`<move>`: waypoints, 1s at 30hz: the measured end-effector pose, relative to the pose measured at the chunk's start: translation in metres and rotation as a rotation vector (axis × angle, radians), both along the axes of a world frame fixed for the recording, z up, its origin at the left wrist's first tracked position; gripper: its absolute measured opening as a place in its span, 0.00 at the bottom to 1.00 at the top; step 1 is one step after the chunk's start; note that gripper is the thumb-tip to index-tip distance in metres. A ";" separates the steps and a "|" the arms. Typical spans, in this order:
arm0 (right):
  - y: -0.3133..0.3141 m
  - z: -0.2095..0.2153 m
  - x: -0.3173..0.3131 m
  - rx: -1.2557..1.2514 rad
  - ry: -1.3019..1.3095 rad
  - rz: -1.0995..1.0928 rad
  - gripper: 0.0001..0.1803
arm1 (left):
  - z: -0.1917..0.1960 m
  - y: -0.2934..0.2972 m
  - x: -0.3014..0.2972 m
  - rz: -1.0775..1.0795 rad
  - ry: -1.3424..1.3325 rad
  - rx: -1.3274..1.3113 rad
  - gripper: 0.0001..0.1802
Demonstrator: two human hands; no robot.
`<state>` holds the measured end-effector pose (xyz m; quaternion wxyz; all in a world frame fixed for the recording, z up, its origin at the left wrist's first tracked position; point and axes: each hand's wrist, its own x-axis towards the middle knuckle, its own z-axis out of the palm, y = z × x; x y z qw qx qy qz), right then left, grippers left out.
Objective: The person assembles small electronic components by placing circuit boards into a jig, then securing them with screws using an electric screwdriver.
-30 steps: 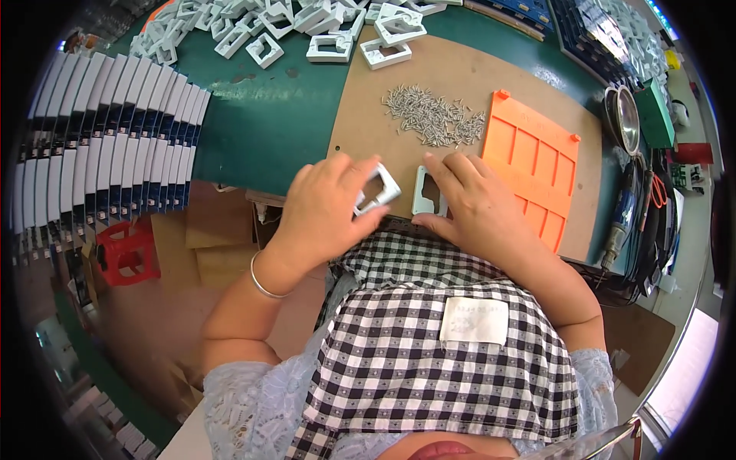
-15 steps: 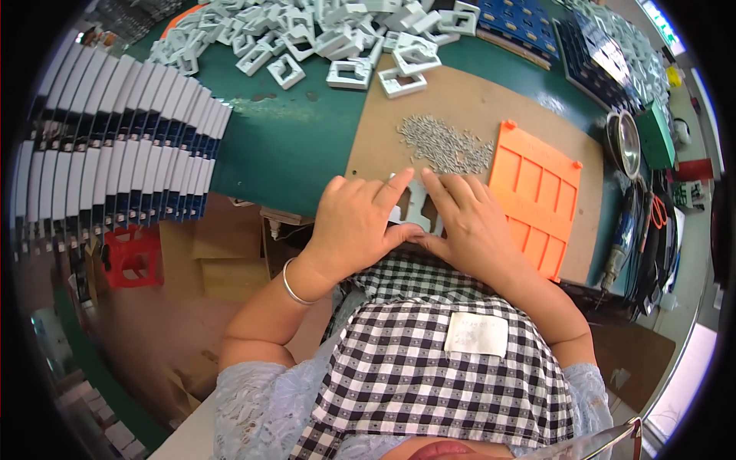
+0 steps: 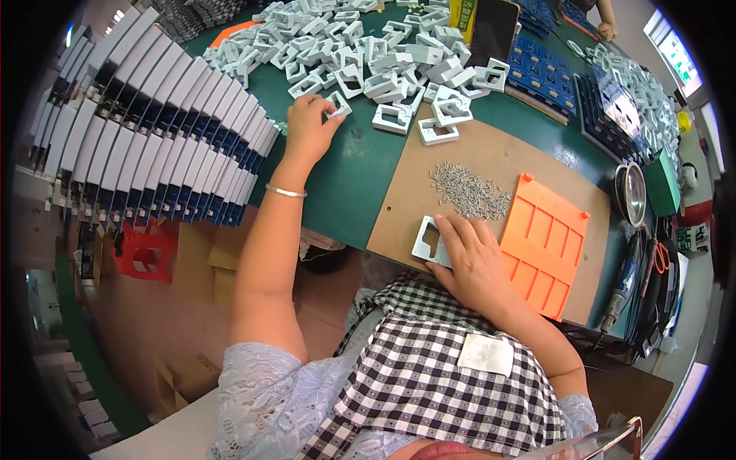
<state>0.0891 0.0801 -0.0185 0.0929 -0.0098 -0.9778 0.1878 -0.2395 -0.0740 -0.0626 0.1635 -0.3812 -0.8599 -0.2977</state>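
My left arm is stretched out to the pile of pale grey plastic frames (image 3: pixel 376 65) at the back of the bench. There my left hand (image 3: pixel 308 126) pinches one small plastic frame (image 3: pixel 338 106) at the pile's near left side. My right hand (image 3: pixel 477 264) is closed on the right edge of another plastic frame (image 3: pixel 421 247), at the near edge of the brown board (image 3: pixel 399 199). Its fingers cover part of that frame. Small metal screws (image 3: pixel 468 190) lie heaped just beyond it. Right of my right hand lies an orange slotted tray (image 3: pixel 546 245).
Rows of white-and-blue modules (image 3: pixel 169 123) stand stacked at the left. Blue circuit panels (image 3: pixel 540 73) lie at the back right. A metal bowl (image 3: pixel 630 194) and an electric screwdriver (image 3: pixel 619 287) sit at the right. Another person's hand (image 3: pixel 606 31) shows at the far right.
My left hand has left my right hand and reached forward and left to the pile, taking hold of a frame. My right hand keeps a frame at the board's near edge. The view has shifted.
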 end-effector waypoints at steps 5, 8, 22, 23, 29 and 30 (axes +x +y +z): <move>0.007 -0.003 -0.002 -0.064 -0.038 -0.040 0.38 | 0.041 -0.010 0.052 -0.437 -1.274 0.489 0.12; 0.009 -0.003 -0.005 0.003 0.055 -0.021 0.36 | 0.048 -0.021 0.072 -0.577 -1.443 0.098 0.12; -0.008 0.002 -0.003 0.199 -0.029 -0.074 0.39 | 0.042 0.013 0.162 -0.464 -0.878 -0.116 0.10; -0.008 0.002 -0.003 0.190 -0.056 -0.081 0.38 | 0.040 0.014 0.157 -0.468 -0.883 -0.119 0.10; -0.002 0.004 -0.007 0.109 -0.087 -0.095 0.35 | 0.037 0.047 0.069 -0.279 -0.168 -0.094 0.17; -0.001 0.005 -0.006 0.078 -0.091 -0.100 0.36 | 0.029 0.053 0.060 -0.263 0.056 -0.090 0.18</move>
